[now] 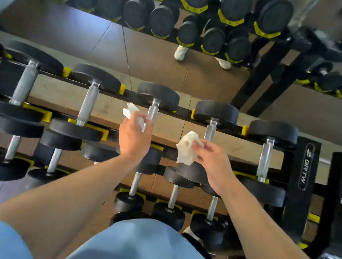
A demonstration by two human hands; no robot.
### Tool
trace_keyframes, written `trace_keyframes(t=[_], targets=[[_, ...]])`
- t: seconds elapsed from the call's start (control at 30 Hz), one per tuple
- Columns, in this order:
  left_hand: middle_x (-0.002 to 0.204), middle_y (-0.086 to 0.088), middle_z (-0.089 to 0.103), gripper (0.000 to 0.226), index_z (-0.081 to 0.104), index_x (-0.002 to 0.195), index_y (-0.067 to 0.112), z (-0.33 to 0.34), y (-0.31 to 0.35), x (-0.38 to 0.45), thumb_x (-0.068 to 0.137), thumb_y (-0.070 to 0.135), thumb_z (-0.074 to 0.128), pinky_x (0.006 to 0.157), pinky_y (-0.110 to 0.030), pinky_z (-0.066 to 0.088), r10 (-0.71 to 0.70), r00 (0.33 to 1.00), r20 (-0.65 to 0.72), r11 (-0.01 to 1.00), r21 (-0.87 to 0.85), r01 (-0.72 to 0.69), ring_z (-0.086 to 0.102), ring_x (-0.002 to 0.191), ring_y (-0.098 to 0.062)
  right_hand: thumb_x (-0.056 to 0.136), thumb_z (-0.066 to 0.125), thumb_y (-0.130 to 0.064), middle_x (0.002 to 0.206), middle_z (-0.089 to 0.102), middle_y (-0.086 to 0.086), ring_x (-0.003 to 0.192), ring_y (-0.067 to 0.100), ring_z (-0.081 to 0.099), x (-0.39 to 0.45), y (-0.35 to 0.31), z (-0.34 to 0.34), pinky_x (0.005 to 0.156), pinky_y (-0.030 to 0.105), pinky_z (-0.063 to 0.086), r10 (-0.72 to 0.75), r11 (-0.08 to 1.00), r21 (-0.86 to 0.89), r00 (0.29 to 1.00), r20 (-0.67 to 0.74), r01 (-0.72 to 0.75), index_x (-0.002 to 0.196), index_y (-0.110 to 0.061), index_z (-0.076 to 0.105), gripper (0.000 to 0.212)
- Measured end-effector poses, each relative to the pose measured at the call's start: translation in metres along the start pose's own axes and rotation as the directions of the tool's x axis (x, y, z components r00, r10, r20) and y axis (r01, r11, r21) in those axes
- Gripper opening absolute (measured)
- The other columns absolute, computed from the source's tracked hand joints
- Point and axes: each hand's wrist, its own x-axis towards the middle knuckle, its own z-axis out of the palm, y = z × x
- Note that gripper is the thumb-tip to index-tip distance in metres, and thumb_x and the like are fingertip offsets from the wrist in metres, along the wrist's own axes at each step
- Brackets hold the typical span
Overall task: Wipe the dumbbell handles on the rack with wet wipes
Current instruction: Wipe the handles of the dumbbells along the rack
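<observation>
left hand point(134, 136) grip pinches wipe point(130, 110) on dumbbell handle point(152, 112), axis near-far; right hand point(212, 162) clutches crumpled wipe point(186, 148).

Black round-headed dumbbells with silver knurled handles lie side by side across the black, yellow-cradled rack point(305, 165) spanning the frame's middle. A white wet wipe point(131, 110), crumpled, is pinched against the handle of the center dumbbell point(153, 110). A second crumpled wipe point(187, 148) sits right of center, beside the next dumbbell's handle point(210, 130).
</observation>
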Motion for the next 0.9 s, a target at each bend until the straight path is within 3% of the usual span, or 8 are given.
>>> trace_keyframes(t=[0.07,0.17,0.43,0.57,0.67,0.73,0.83,0.9], targets=[[0.096,0.009,0.062,0.018,0.055,0.102,0.030,0.008,0.031,-0.040,0.095,0.046,0.059,0.076,-0.025,0.045,-0.013,0.995,0.097,0.976,-0.214,0.034,0.056,0.085,-0.011,0.095,0.064,-0.028,0.109,0.072,-0.006,0.109,0.017,0.065,-0.010,0.007,-0.024,0.095,0.037,0.055,0.044,0.985,0.166,0.999,0.009,-0.045,0.110,-0.027,0.071,0.017],[0.100,0.004,0.068,0.029,0.060,0.100,0.030,0.028,0.073,-0.103,0.087,0.056,0.066,0.082,-0.029,0.053,-0.147,0.957,0.251,0.861,-0.444,0.248,0.065,0.094,-0.012,0.095,0.064,-0.023,0.115,0.071,-0.001,0.108,0.017,0.068,-0.025,0.017,-0.054,0.092,0.037,0.057,0.076,0.952,0.295,0.997,0.029,-0.081,0.117,-0.021,0.067,0.023],[0.110,0.012,0.060,0.049,0.056,0.112,0.038,0.075,0.116,-0.201,0.073,0.047,0.083,0.083,-0.030,0.058,-0.339,0.904,0.259,0.753,-0.501,0.426,0.061,0.101,-0.009,0.086,0.074,-0.011,0.114,0.071,0.009,0.105,0.023,0.070,-0.060,0.046,-0.117,0.091,0.043,0.058,0.150,0.940,0.292,0.983,0.108,-0.176,0.111,-0.010,0.061,0.028],[0.110,0.006,0.063,0.036,0.060,0.109,0.029,0.076,0.119,-0.204,0.080,0.022,0.082,0.075,-0.032,0.062,-0.433,0.866,0.249,0.635,-0.598,0.489,0.064,0.101,-0.016,0.080,0.077,-0.004,0.114,0.072,0.007,0.106,0.024,0.070,-0.065,0.053,-0.134,0.094,0.048,0.056,0.102,0.950,0.270,0.971,0.216,-0.160,0.132,-0.020,0.050,0.061],[0.111,-0.002,0.065,0.037,0.063,0.108,0.023,0.076,0.117,-0.196,0.079,0.013,0.082,0.083,-0.040,0.061,-0.498,0.783,0.372,0.511,-0.604,0.612,0.066,0.102,-0.022,0.077,0.082,-0.007,0.119,0.070,0.001,0.111,0.018,0.068,-0.065,0.055,-0.143,0.095,0.037,0.055,-0.048,0.997,0.070,0.934,0.355,0.024,0.151,-0.039,0.028,0.097],[0.113,-0.009,0.066,0.038,0.064,0.110,0.017,0.075,0.115,-0.186,0.078,0.005,0.081,0.085,-0.044,0.060,-0.501,0.706,0.501,0.391,-0.596,0.701,0.068,0.101,-0.027,0.076,0.085,-0.011,0.128,0.061,-0.007,0.119,0.010,0.059,-0.061,0.059,-0.147,0.099,0.031,0.052,-0.178,0.926,-0.246,0.907,0.382,0.285,0.154,-0.045,0.022,0.105],[0.115,-0.016,0.065,0.040,0.062,0.117,0.007,0.071,0.112,-0.173,0.080,-0.002,0.076,0.084,-0.040,0.060,-0.421,0.631,0.652,0.317,-0.546,0.775,0.069,0.100,-0.029,0.079,0.081,-0.021,0.145,0.041,-0.009,0.131,0.011,0.045,-0.054,0.065,-0.148,0.107,0.034,0.046,-0.491,0.527,-0.594,0.788,0.371,0.608,0.144,-0.040,0.047,0.075],[0.114,-0.016,0.066,0.038,0.061,0.117,0.008,0.072,0.111,-0.166,0.083,0.000,0.074,0.080,-0.035,0.061,-0.401,0.635,0.660,0.316,-0.551,0.773,0.071,0.098,-0.027,0.085,0.071,-0.029,0.146,0.046,-0.011,0.131,0.010,0.048,-0.054,0.062,-0.143,0.106,0.028,0.045,-0.577,0.527,-0.557,0.752,0.319,0.641,0.129,-0.030,0.065,0.045]])
